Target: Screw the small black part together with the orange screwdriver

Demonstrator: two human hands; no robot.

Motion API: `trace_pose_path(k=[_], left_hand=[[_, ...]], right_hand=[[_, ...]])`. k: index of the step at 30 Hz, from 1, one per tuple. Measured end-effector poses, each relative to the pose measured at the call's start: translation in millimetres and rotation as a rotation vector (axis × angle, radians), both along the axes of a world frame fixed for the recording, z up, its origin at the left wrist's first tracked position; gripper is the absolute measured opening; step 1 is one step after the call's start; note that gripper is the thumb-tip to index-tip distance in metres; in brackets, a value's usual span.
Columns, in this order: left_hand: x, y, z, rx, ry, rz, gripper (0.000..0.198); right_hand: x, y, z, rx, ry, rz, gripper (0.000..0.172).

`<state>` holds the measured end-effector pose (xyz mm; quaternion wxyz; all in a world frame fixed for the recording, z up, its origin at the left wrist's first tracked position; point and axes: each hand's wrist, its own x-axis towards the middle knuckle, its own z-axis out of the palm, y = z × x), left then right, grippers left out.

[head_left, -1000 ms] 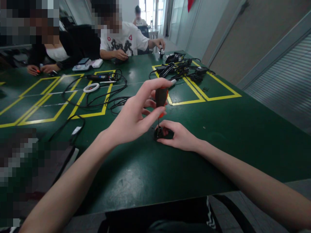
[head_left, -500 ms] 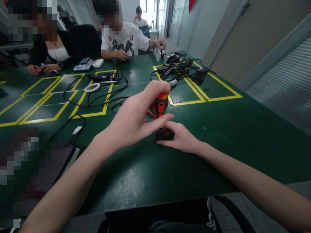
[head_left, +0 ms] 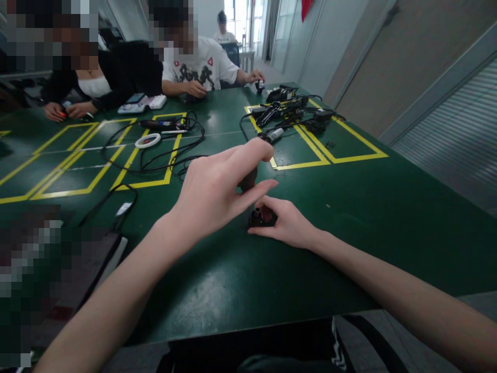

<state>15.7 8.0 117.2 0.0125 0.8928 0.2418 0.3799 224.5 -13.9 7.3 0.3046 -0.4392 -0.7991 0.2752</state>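
Observation:
My left hand (head_left: 217, 181) is curled around a stubby black-and-orange screwdriver, and its thumb and forefinger reach out to the right. Only a dark bit of the screwdriver handle (head_left: 249, 180) shows between them; its tip is hidden behind the hand. Just below, my right hand (head_left: 289, 223) rests on the green table (head_left: 349, 248). Its thumb and fingers grip a small black part (head_left: 256, 220) against the tabletop. A short hollow dark tube stands upright from this part, and the screwdriver is apart from it.
Looped black cables (head_left: 151, 168) and a white ring of tape (head_left: 147, 140) lie on the left. A heap of black cables and adapters (head_left: 287, 111) is at the back right. Across the table, two people handle small objects. A dark bag-like item (head_left: 77, 280) is near left.
My left hand has lowered slightly and turned, so the screwdriver has tilted away leftward and its orange top is now hidden. The tube's top is uncovered. My right hand has hardly moved.

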Motion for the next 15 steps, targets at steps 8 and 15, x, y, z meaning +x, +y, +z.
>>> trace_pose_path(k=[8, 15], left_hand=[[3.8, -10.0, 7.0, -0.010, 0.034, -0.086, 0.037], [3.0, -7.7, 5.0, 0.003, -0.019, -0.120, 0.043]], right_hand=[[0.5, -0.9, -3.2, -0.005, 0.010, 0.000, 0.033], [0.7, -0.6, -3.2, 0.003, 0.008, 0.000, 0.034]])
